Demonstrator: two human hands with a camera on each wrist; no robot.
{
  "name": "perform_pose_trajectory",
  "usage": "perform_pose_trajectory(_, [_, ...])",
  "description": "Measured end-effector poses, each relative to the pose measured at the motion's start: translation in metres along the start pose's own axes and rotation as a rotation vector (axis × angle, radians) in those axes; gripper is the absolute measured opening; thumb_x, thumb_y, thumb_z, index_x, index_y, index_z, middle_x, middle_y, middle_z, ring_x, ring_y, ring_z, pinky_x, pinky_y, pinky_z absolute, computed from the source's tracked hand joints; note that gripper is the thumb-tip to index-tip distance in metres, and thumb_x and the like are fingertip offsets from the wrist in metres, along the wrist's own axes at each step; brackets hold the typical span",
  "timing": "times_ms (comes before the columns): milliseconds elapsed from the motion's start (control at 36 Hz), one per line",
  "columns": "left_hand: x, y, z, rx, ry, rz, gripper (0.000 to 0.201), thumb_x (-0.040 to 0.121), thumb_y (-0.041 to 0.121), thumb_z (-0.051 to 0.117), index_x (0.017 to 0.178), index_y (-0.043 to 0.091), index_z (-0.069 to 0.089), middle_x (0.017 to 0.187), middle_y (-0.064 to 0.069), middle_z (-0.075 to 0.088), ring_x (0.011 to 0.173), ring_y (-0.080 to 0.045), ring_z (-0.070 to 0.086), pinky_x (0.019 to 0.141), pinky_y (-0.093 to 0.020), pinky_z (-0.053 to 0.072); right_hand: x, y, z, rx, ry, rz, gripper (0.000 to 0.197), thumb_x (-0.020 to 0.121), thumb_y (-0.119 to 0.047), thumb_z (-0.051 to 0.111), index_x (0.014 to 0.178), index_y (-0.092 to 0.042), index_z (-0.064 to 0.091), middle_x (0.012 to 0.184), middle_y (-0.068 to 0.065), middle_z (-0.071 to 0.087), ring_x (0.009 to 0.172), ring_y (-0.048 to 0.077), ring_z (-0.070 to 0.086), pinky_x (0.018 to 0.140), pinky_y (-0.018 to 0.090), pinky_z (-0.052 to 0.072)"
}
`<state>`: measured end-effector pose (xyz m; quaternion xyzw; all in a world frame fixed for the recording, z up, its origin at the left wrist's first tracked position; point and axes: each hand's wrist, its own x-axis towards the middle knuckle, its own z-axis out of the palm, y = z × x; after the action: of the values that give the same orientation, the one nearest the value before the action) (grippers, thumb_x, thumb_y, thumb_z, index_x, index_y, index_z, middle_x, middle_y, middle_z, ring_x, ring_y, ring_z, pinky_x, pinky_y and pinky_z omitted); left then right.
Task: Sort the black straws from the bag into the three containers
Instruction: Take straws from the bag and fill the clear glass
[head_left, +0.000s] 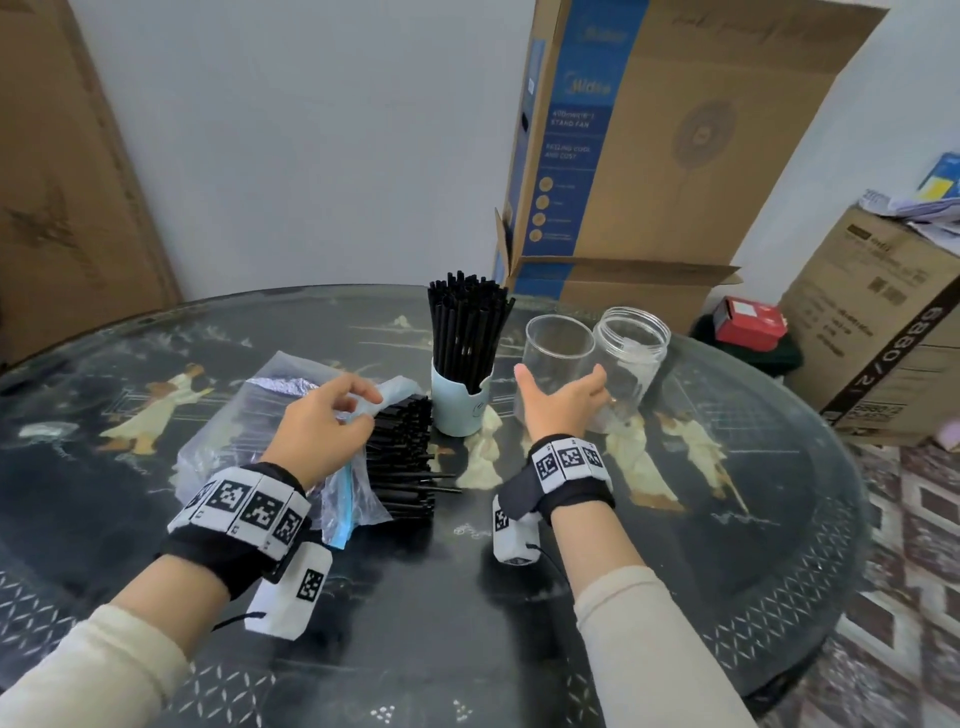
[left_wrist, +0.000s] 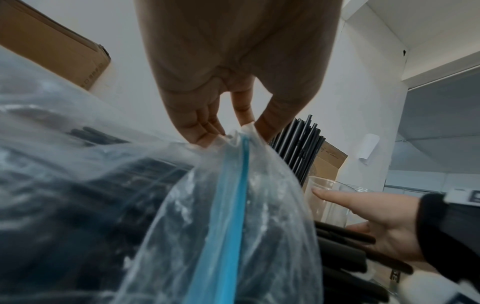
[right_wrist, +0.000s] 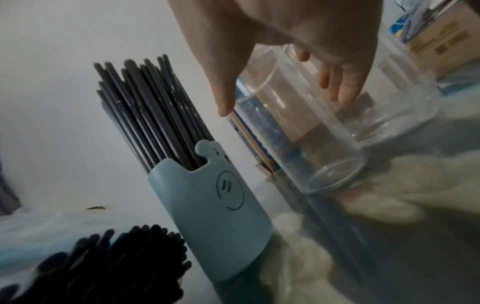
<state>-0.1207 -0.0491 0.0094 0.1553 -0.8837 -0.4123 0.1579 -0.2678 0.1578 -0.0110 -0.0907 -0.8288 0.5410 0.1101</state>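
Note:
My left hand (head_left: 332, 415) pinches the top edge of a clear zip bag (head_left: 234, 441) with a blue seal strip (left_wrist: 228, 205). A stack of black straws (head_left: 402, 457) lies on its side at the bag's mouth, right of that hand. Behind it a light blue cup (head_left: 457, 402) stands packed with upright black straws (head_left: 467, 322). My right hand (head_left: 561, 382) is spread around an empty clear glass (head_left: 553, 343), thumb at its left wall and straight fingers at its right. An empty clear plastic jar (head_left: 636, 348) stands just right of the glass.
Everything sits on a round dark table (head_left: 779, 597) painted with pale figures. A tall fan carton (head_left: 649, 156) stands behind the containers. More cardboard boxes (head_left: 883, 338) and a red box (head_left: 748, 319) are off the table's right side.

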Motion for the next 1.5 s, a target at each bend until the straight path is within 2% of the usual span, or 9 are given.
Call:
perform_pose_trajectory(167, [0.000, -0.001, -0.001, -0.010, -0.018, 0.015, 0.019, 0.085, 0.010, 0.061, 0.088, 0.029, 0.064, 0.086, 0.007, 0.062, 0.076, -0.028, 0.062, 0.058, -0.016, 0.043, 0.004, -0.011, 0.016, -0.054, 0.023, 0.065, 0.093, 0.078, -0.046, 0.075, 0.145, -0.011, 0.020, 0.138, 0.020, 0.034, 0.116, 0.037, 0.048, 0.088, 0.044, 0.046])
perform_pose_trajectory(417, [-0.007, -0.009, -0.012, 0.015, -0.081, 0.042, 0.019, 0.088, 0.016, 0.061, 0.089, 0.035, 0.062, 0.090, 0.003, 0.065, 0.079, -0.025, 0.064, 0.066, -0.026, 0.050, 0.001, -0.005, -0.002, -0.050, -0.069, 0.005, 0.081, 0.083, -0.040, 0.072, 0.142, -0.010, 0.024, 0.140, 0.020, 0.034, 0.121, 0.037, 0.048, 0.093, 0.041, 0.044])
perform_pose_trajectory(639, [-0.023, -0.008, -0.029, 0.087, -0.112, 0.043, 0.021, 0.091, 0.015, 0.058, 0.089, 0.036, 0.061, 0.086, 0.020, 0.054, 0.072, 0.003, 0.051, 0.072, -0.025, 0.041, -0.026, 0.005, -0.039, -0.078, -0.334, -0.111, 0.076, 0.081, -0.037, 0.074, 0.136, -0.008, 0.029, 0.138, 0.013, 0.039, 0.125, 0.028, 0.044, 0.103, 0.033, 0.037])
perform_pose_trajectory(778, [-0.032, -0.014, -0.041, 0.098, -0.101, 0.022, 0.027, 0.092, 0.014, 0.056, 0.085, 0.039, 0.063, 0.072, 0.020, 0.053, 0.068, 0.001, 0.050, 0.069, -0.028, 0.043, -0.053, 0.004, -0.059, -0.164, -0.442, -0.152, 0.074, 0.084, -0.042, 0.071, 0.135, -0.010, 0.028, 0.135, 0.009, 0.039, 0.120, 0.022, 0.044, 0.100, 0.029, 0.033])
perform_pose_trajectory(917, [-0.044, -0.019, -0.051, 0.134, -0.128, -0.026, 0.028, 0.091, 0.018, 0.052, 0.085, 0.042, 0.064, 0.087, -0.003, 0.069, 0.079, -0.036, 0.065, 0.072, -0.047, 0.056, -0.075, 0.009, -0.062, -0.185, -0.430, -0.190, 0.068, 0.078, -0.044, 0.074, 0.123, -0.012, 0.035, 0.126, 0.007, 0.046, 0.119, 0.025, 0.047, 0.102, 0.038, 0.040])
perform_pose_trajectory(1083, [-0.054, -0.014, -0.056, 0.123, -0.084, -0.037, 0.026, 0.090, 0.019, 0.055, 0.079, 0.042, 0.064, 0.093, 0.001, 0.067, 0.082, -0.024, 0.066, 0.077, -0.042, 0.057, -0.101, 0.004, -0.068, -0.146, -0.426, -0.203, 0.100, 0.073, -0.047, 0.079, 0.144, -0.006, 0.022, 0.144, 0.011, 0.034, 0.135, 0.025, 0.036, 0.109, 0.034, 0.034])
perform_pose_trajectory(1167, [-0.056, -0.015, -0.058, 0.110, -0.069, -0.039, 0.024, 0.090, 0.019, 0.057, 0.078, 0.039, 0.065, 0.094, 0.002, 0.066, 0.084, -0.015, 0.063, 0.081, -0.036, 0.054, -0.120, -0.004, -0.078, -0.170, -0.228, -0.351, 0.106, 0.072, -0.050, 0.079, 0.148, -0.007, 0.019, 0.147, 0.015, 0.025, 0.136, 0.025, 0.028, 0.107, 0.038, 0.034])
perform_pose_trajectory(1278, [-0.056, -0.017, -0.059, 0.108, -0.050, -0.029, 0.019, 0.089, 0.021, 0.060, 0.080, 0.037, 0.067, 0.096, 0.005, 0.067, 0.091, -0.010, 0.060, 0.084, -0.030, 0.049, -0.141, -0.020, -0.085, -0.144, -0.076, -0.775, 0.063, 0.079, -0.039, 0.076, 0.126, -0.007, 0.047, 0.120, 0.010, 0.044, 0.109, 0.020, 0.043, 0.091, 0.028, 0.041])
perform_pose_trajectory(1500, [-0.056, -0.017, -0.058, 0.083, -0.017, -0.026, 0.014, 0.088, 0.028, 0.063, 0.082, 0.040, 0.068, 0.101, 0.011, 0.068, 0.096, -0.007, 0.060, 0.084, -0.028, 0.047, -0.170, -0.033, -0.054, -0.322, -0.895, -0.692, 0.025, 0.089, -0.038, 0.065, 0.097, -0.022, 0.048, 0.084, 0.000, 0.059, 0.066, 0.012, 0.050, 0.068, 0.029, 0.047])
